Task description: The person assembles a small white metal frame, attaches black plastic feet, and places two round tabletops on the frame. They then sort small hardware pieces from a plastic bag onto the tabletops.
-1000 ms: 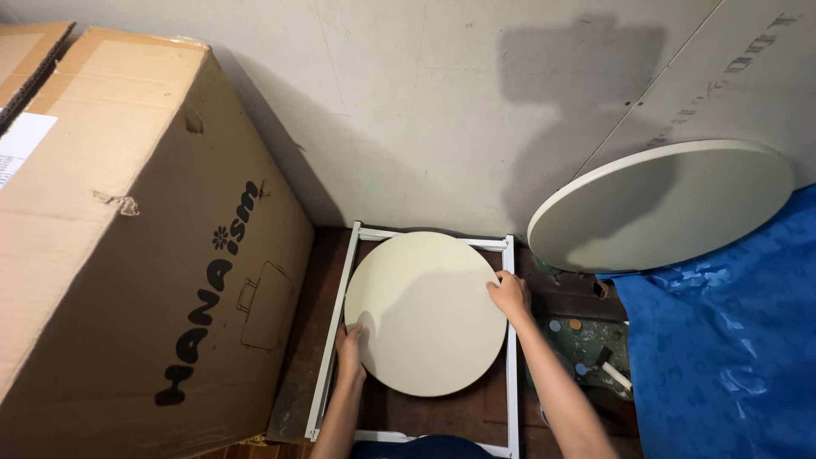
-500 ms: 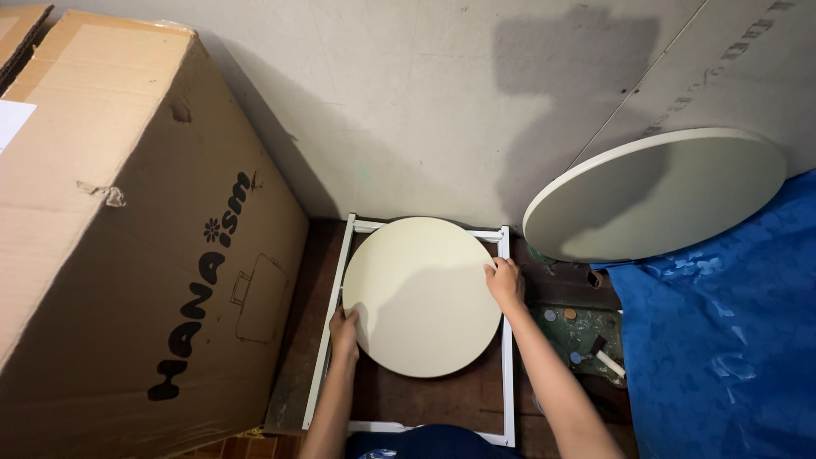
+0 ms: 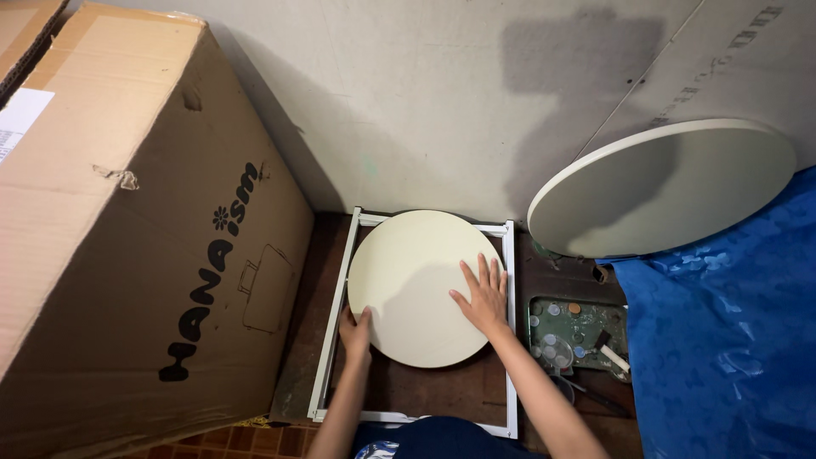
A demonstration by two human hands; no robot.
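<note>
Right hand (image 3: 483, 299) is flat on top of the small round cream disc (image 3: 422, 287), its fingers (image 3: 484, 274) spread and pointing toward the top of the frame, palm pressed down near the disc's right edge. Left hand (image 3: 354, 331) is at the disc's lower left rim, fingers curled on the edge with the thumb on top, gripping it. The disc sits in the lower middle of the frame, lying across a white square metal frame (image 3: 510, 340) whose rails show on all four sides around it; the disc's top edge reaches the frame's far rail. Both forearms come up from the bottom edge, and a patch of dark blue clothing shows between them. Under the frame is a dark brown floor (image 3: 442, 387). Just right of the frame, lower right of centre, a shallow green tray (image 3: 578, 333) holds small round bits and a light-handled tool. Above that tray, in the upper right, a larger round cream panel (image 3: 663, 189) leans tilted against the pale wall (image 3: 425, 102). A crumpled blue tarp (image 3: 731, 340) fills the right side below the panel. A big brown cardboard box (image 3: 127, 255) with dark lettering takes up the whole left side, close beside the frame's left rail.
</note>
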